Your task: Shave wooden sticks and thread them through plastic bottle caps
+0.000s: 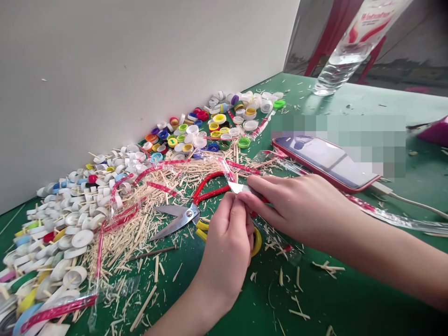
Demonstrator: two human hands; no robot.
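Observation:
My right hand (271,196) is closed around a small knife (238,187); its short, pale blade points left, and most of the handle is hidden by the fingers. Right below the blade, my left hand (229,233) is closed with thumb and fingers pinched together. A thin wooden stick (236,177) shows just above the blade and seems to come from the left hand's pinch, its lower part hidden. Scissors with red handles (210,184) lie spread behind the left hand. A yellow looped handle (257,242) shows partly beneath that hand.
Wood slivers (122,242) and plastic wrapper strips with red print (161,163) litter the green table (325,298). Many bottle caps (82,238) are heaped along the white wall (140,70). A phone (325,161) with a cable and a water bottle (345,60) stand at the right.

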